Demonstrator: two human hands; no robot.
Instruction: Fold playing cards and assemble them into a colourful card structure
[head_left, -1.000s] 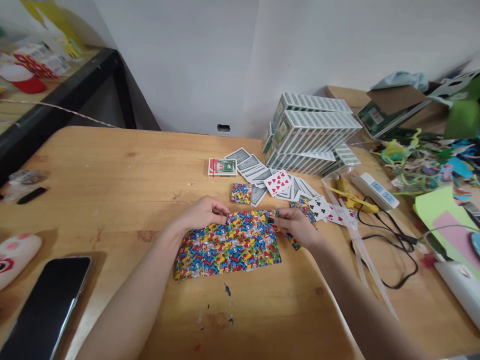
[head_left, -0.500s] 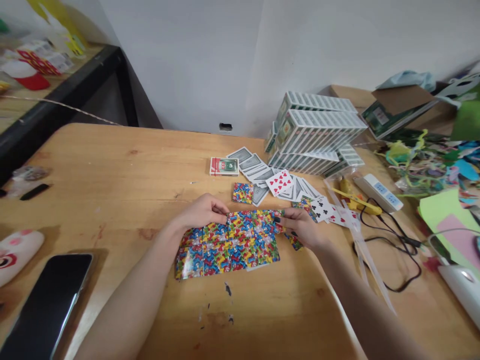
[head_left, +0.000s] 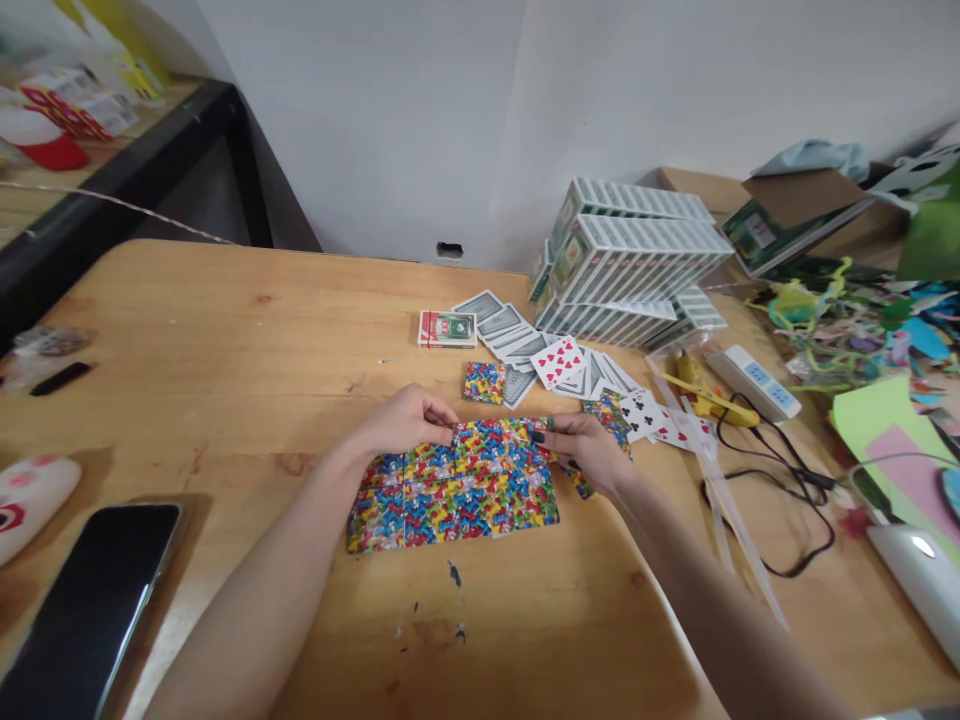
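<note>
On the wooden table (head_left: 225,340) lies a sheet of colourfully patterned squares (head_left: 450,505). At its upper part, both hands pinch a patterned piece (head_left: 491,445) that lies over the sheet. My left hand (head_left: 412,420) has its fingers closed at the piece's left edge. My right hand (head_left: 585,448), with dark nails, grips the right edge. Beyond them sit a small patterned square (head_left: 484,382) and spread playing cards (head_left: 506,330), a heart card (head_left: 559,362) face up on top. More patterned pieces (head_left: 606,412) lie partly under a club card (head_left: 641,415) beside my right hand.
A card box (head_left: 447,329) lies behind the hands, with stacked card boxes (head_left: 637,255) at the back right. To the right are a yellow glue gun (head_left: 705,395), a power strip (head_left: 757,380) and black cable. A phone (head_left: 90,610) lies at the left front.
My right hand has shifted slightly left along the pinched piece's edge. The whole view has moved a little. My left hand keeps its grip.
</note>
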